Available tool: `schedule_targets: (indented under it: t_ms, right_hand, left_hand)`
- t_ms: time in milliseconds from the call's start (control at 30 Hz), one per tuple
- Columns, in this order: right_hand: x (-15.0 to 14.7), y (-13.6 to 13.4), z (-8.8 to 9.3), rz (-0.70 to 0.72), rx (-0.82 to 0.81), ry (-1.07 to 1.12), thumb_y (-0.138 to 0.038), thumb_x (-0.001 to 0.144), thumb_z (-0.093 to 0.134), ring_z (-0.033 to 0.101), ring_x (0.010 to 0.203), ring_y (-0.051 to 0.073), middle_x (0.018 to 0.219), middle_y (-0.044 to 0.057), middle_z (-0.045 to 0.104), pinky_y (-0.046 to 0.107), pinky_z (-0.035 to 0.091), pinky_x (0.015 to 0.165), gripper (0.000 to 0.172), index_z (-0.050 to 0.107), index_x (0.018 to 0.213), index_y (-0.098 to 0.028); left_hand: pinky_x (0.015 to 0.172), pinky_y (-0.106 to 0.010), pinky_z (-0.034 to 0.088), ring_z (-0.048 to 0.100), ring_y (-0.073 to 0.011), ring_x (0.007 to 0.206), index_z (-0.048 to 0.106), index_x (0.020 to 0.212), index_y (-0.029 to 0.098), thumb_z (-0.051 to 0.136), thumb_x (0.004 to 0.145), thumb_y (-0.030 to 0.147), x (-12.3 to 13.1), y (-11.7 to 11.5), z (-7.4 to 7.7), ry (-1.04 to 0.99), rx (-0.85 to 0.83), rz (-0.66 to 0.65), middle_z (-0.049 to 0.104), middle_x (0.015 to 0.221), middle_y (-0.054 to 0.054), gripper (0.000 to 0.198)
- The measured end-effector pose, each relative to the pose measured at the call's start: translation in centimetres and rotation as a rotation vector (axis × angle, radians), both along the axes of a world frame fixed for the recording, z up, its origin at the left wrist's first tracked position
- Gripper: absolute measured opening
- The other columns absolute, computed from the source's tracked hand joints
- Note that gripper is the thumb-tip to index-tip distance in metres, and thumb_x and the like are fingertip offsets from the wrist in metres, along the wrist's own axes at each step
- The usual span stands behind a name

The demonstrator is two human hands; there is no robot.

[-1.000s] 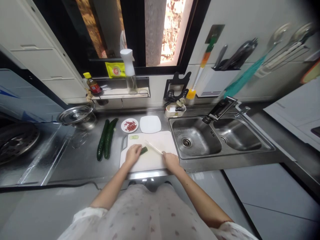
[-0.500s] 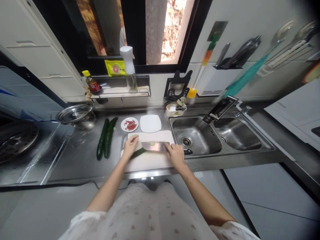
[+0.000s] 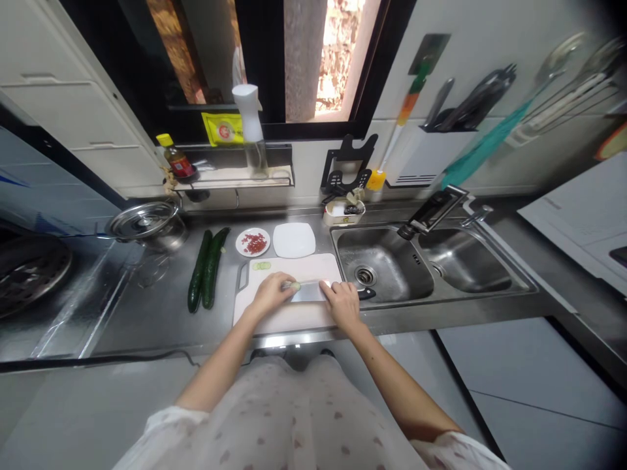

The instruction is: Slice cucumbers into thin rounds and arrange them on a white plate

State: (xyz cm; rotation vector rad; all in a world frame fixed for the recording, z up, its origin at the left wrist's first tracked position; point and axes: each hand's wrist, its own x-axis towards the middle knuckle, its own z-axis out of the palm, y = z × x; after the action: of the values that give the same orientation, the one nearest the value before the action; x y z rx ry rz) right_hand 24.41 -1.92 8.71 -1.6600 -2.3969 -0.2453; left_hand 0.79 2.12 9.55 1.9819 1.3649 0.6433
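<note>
My right hand is wrapped round the handle of a cleaver, whose broad blade lies over the white cutting board. A thin cucumber slice is on the blade near its left end. Fingertips of my left hand are closed at that slice, against the blade. The cut cucumber is hidden, seemingly beneath my left hand. Several cucumber slices lie in a row at the board's upper left.
Two whole cucumbers lie left of the board. Behind it are a plate of chopped red pieces and a white square plate. A lidded pot stands far left; a double sink adjoins the right.
My left hand has moved right and down from the board's upper left to the slice on the blade. The cut cucumber has gone out of sight. The cleaver has hardly shifted.
</note>
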Motion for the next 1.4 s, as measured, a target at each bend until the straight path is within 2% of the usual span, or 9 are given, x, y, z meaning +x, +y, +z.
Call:
schedule_targets:
  t_ms: [100,233,433,600,767,1067,1200,1400]
  right_hand:
    - [0.2,-0.3,-0.1,-0.005,-0.042,0.003,-0.015,0.086,0.053,0.041,0.08,0.02,0.08,0.006,0.058,0.034,0.022,0.078,0.035,0.065,0.118,-0.022]
    - [0.4,-0.7,0.0,-0.033,-0.136,-0.013,-0.017,0.086,0.053,0.043,0.083,0.021,0.082,0.007,0.059,0.033,0.022,0.079,0.034,0.064,0.118,-0.022]
    - [1.2,-1.2,-0.1,-0.073,-0.218,-0.042,-0.018,0.086,0.053,0.044,0.085,0.021,0.086,0.007,0.06,0.033,0.023,0.079,0.037,0.063,0.121,-0.023]
    - [1.7,-1.2,-0.5,-0.102,-0.239,-0.033,-0.017,0.084,0.056,0.046,0.085,0.021,0.086,0.006,0.061,0.032,0.024,0.079,0.039,0.063,0.121,-0.024]
    - [1.9,-1.3,-1.0,-0.108,-0.227,-0.032,-0.017,0.083,0.058,0.047,0.084,0.021,0.086,0.006,0.062,0.032,0.024,0.079,0.04,0.063,0.122,-0.023]
    - [1.8,-1.5,-1.4,-0.128,-0.249,-0.029,-0.016,0.079,0.061,0.047,0.084,0.02,0.084,0.005,0.061,0.031,0.024,0.077,0.042,0.063,0.12,-0.024]
    - [1.5,-1.5,-1.5,-0.129,-0.248,-0.015,-0.016,0.079,0.06,0.047,0.085,0.02,0.085,0.005,0.061,0.03,0.025,0.077,0.043,0.063,0.122,-0.024]
    - [1.5,-1.8,-1.7,-0.136,-0.261,0.007,-0.017,0.08,0.06,0.047,0.085,0.021,0.086,0.005,0.061,0.031,0.025,0.077,0.042,0.063,0.122,-0.023]
  left_hand:
    - [0.078,-0.027,0.046,0.061,-0.0173,0.085,0.07,0.085,0.021,0.062,0.081,0.032,0.4,-0.1,-0.3,-0.02,-0.02,0.048,0.069,0.087,-0.003,0.015]
    - [0.071,-0.026,0.044,0.061,-0.0156,0.075,0.068,0.079,0.02,0.062,0.079,0.029,0.6,-0.1,-1.3,-0.045,-0.053,0.191,0.069,0.079,-0.001,0.011]
    - [0.064,-0.024,0.044,0.06,-0.0144,0.066,0.066,0.077,0.019,0.064,0.078,0.039,-0.4,0.8,-4.3,-0.114,-0.142,0.421,0.067,0.07,0.0,0.021]
    - [0.07,-0.026,0.046,0.064,-0.0167,0.073,0.067,0.079,0.019,0.068,0.076,0.039,-1.6,2.8,-7.0,-0.07,-0.191,0.59,0.07,0.077,-0.003,0.02]
    - [0.076,-0.028,0.046,0.065,-0.0195,0.084,0.069,0.084,0.019,0.068,0.077,0.034,-2.4,4.6,-8.7,0.018,-0.228,0.662,0.073,0.085,-0.006,0.017]
    - [0.077,-0.03,0.044,0.065,-0.0221,0.087,0.071,0.091,0.021,0.056,0.083,0.021,-2.8,6.9,-8.9,0.141,-0.214,0.722,0.073,0.092,-0.008,0.017]
    - [0.078,-0.032,0.044,0.065,-0.025,0.089,0.07,0.095,0.019,0.051,0.084,0.019,-2.8,7.6,-8.7,0.204,-0.181,0.696,0.072,0.093,-0.012,0.022]
    - [0.08,-0.031,0.045,0.064,-0.0241,0.092,0.069,0.101,0.019,0.049,0.083,0.016,-2.9,7.9,-8.8,0.284,-0.108,0.633,0.071,0.095,-0.012,0.027]
